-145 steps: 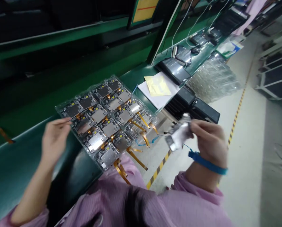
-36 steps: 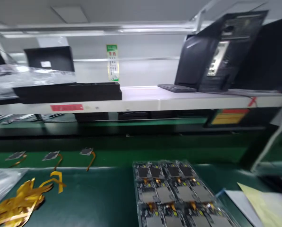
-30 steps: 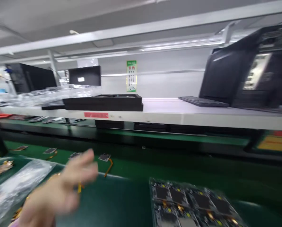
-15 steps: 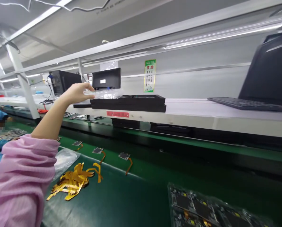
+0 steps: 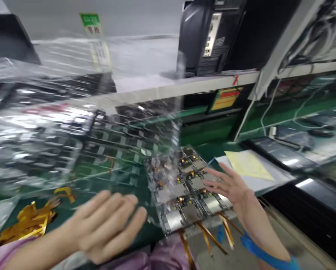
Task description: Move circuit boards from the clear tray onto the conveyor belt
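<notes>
A large clear plastic tray point(image 5: 134, 138) with moulded pockets hangs blurred in the air across the left half of the view, close to the camera. Below it is my left hand point(image 5: 111, 221), smeared by motion, fingers stretched out and back of the hand up. No grip on the tray shows. My right hand point(image 5: 229, 187), with a blue wrist band point(image 5: 266, 251), is open over the right side of a tray of circuit boards point(image 5: 190, 183); whether it touches them I cannot tell. Orange flex cables point(image 5: 210, 236) hang over the table's front edge from these boards.
Loose yellow flex cables point(image 5: 29, 221) lie piled on the green mat at left. White and yellow papers point(image 5: 249, 165) and dark flat panels point(image 5: 280, 150) lie at right. A shelf point(image 5: 156, 88) above the bench carries a black computer case point(image 5: 207, 41).
The view has swung right and down. My left hand has come down from the shelf, where it held a clear plastic tray. A large clear tray now fills the near view, and my right hand has appeared.
</notes>
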Action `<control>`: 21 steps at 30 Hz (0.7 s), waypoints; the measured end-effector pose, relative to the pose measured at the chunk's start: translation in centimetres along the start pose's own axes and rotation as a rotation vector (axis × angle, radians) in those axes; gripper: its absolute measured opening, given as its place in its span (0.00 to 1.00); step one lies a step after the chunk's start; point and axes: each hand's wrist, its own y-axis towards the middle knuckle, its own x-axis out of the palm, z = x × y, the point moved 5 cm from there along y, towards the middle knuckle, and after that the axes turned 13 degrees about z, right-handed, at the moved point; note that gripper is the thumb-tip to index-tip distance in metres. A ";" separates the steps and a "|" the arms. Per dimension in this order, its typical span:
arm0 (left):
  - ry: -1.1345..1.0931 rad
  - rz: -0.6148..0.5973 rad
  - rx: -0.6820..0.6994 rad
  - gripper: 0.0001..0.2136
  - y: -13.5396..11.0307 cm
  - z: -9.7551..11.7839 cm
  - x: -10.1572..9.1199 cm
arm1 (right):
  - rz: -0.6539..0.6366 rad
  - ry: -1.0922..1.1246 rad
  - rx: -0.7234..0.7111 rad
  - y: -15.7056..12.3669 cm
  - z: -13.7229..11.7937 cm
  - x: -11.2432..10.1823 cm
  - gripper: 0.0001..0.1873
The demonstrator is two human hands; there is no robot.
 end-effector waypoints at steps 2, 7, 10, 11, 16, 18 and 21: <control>-0.078 -0.023 0.227 0.09 -1.4 5.9 4.6 | -0.012 0.196 0.074 -0.1 -1.2 1.4 0.39; -0.492 -0.111 0.171 0.07 -5.8 15.4 14.2 | 0.120 0.211 0.311 -1.7 1.1 -0.3 0.48; -0.700 -0.331 0.025 0.12 -8.8 17.6 17.4 | 0.193 0.116 0.379 -1.9 5.0 -3.5 0.55; -0.768 -0.390 -0.048 0.16 -9.7 17.4 18.0 | 0.213 0.086 0.390 -1.6 6.5 -4.7 0.56; -0.454 -0.347 -0.839 0.20 -16.2 9.0 21.4 | 0.156 -0.061 0.504 2.8 13.0 -7.9 0.51; -0.288 -0.307 -1.087 0.24 -19.7 6.5 22.7 | 0.127 -0.110 0.536 5.0 14.5 -7.9 0.46; -0.351 -0.386 -1.238 0.27 -23.3 5.9 24.8 | 0.190 -0.169 0.540 7.3 16.0 -8.0 0.42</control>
